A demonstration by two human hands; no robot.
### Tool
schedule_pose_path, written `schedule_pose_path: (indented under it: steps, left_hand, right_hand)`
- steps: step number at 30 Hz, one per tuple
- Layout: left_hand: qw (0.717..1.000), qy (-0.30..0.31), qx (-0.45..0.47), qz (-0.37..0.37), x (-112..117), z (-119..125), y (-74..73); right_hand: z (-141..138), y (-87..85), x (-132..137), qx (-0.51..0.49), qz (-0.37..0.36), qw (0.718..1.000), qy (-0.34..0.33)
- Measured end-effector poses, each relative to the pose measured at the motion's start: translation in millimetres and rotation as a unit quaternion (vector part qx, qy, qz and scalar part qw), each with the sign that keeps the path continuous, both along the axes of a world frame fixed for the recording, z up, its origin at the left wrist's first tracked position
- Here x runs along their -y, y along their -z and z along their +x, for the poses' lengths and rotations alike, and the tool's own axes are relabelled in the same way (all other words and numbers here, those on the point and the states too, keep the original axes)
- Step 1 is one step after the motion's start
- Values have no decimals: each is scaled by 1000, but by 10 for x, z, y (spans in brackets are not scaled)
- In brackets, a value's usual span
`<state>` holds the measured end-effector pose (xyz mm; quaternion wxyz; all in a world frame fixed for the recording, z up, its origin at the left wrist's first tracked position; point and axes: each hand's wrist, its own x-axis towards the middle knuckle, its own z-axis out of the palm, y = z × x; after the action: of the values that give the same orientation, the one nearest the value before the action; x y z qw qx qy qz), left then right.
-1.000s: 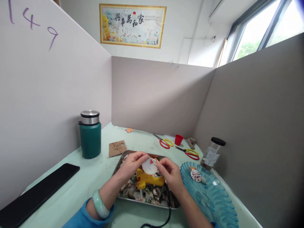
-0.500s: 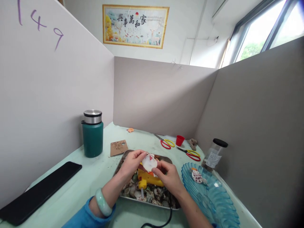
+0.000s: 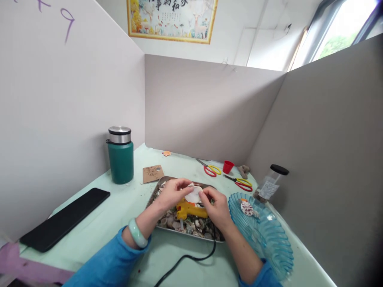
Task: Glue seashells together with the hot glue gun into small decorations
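Between both hands is a thin white rounded piece, likely a shell (image 3: pixel 194 195), held over the tray. My left hand (image 3: pixel 173 194) pinches its upper left edge with thumb and fingers. At its right edge, the thumb and fingers of my right hand (image 3: pixel 216 205) close on it. Below lies a yellow glue gun (image 3: pixel 191 210) with its nozzle pointing down toward me. It rests on many small shells (image 3: pixel 172 222) in a metal tray (image 3: pixel 197 238). My fingers cover part of the white piece.
A blue scalloped plate (image 3: pixel 269 239) at right holds a spotted white piece (image 3: pixel 247 207). Two scissors (image 3: pixel 214 171) (image 3: pixel 243 184), a red cup (image 3: pixel 228 167) and a jar (image 3: pixel 269 183) stand behind. A green flask (image 3: pixel 120 159), cardboard (image 3: pixel 152 174) and black slab (image 3: pixel 67 219) lie left. A black cord (image 3: pixel 191 257) runs forward.
The white piece has tilted, and the red mark on its face no longer shows plainly. Both hands still hold it, with the fingers shifted along its edge. The camera view has tipped down.
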<state>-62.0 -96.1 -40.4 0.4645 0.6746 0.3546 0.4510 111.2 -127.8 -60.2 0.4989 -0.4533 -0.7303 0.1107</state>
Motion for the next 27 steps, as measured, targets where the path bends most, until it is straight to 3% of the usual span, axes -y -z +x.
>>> schedule_pose_path:
  steps: [5, 14, 20, 27]
  left_hand:
    - [999, -13, -38, 32, -22, -5, 52]
    - [998, 8, 52, -41, 41, 6, -54]
    - [997, 7, 54, -60, 53, 13, -60]
    - [995, 47, 46, -69, 31, 31, -18]
  right_hand:
    - [-5, 33, -8, 1, 20, 1000, 12]
    - [-8, 9, 7, 11, 21, 1000, 0]
    - [-10, 13, 6, 16, 32, 999, -8]
    - [0, 23, 7, -12, 24, 999, 27]
